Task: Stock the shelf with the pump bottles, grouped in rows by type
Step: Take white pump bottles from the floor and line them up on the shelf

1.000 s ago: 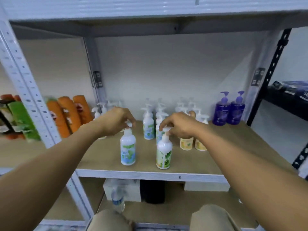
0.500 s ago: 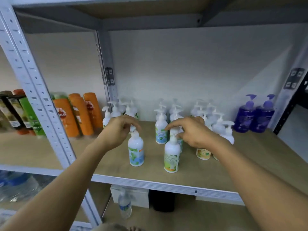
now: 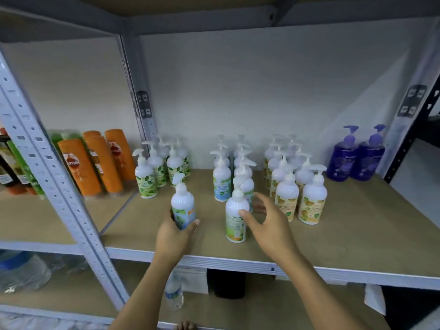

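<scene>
At the front of the shelf (image 3: 357, 246), both hands have dropped from pump heads to bodies — the left hand (image 3: 172, 236) grips the blue-label bottle (image 3: 182, 206) low; the right hand (image 3: 269, 225), fingers spread, merely thumbs the green-label bottle (image 3: 235, 217). Both stand ahead of the rows (image 3: 222, 177) — probably to be slid back.

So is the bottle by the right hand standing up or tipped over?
Standing up: the green-label bottle rests on its base on the shelf, pump on top.

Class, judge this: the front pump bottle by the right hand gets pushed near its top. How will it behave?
The bottle is tall on a narrow base, so it would likely tip rather than slide. Its glossy round wall looks slippery to grip. Once fallen, it would probably roll.
</scene>
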{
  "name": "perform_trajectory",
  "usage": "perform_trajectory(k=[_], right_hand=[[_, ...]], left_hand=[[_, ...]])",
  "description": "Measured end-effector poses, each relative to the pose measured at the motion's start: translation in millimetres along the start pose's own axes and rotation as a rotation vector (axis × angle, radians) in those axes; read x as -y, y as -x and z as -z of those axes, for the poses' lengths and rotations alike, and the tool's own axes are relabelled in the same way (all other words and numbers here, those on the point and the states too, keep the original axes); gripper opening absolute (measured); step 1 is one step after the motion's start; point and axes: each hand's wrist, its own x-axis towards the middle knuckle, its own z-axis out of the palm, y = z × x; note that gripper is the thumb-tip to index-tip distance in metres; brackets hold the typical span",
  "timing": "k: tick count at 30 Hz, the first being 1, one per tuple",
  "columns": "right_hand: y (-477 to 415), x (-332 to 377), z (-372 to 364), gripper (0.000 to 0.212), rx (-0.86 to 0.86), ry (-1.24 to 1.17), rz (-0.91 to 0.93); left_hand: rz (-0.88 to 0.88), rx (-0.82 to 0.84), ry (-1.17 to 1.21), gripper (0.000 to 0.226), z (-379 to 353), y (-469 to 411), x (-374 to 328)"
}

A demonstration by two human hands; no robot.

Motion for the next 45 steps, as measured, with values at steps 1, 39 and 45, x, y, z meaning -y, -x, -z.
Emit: perform_trajectory(k=[1,39,45], right_hand=[[3.6,-5.6,-1.6,0.048,0.041,-0.018,-0.018],[8.1,-59.0,19.4,0.060,0.368,0.730,0.093],[8.8,-58.7,17.7,0.058,0.363,0.733,0.086]], left_hand=[[-0.009,-0.006,-0.034,0.039,-0.5,-1.3,1.4],[-0.124,0.226,-0.064,0.052,-72.6,13.4,-12.0],[-0.103,0.125,-0.103,0.044,-69.8,-13.0,-11.3]])
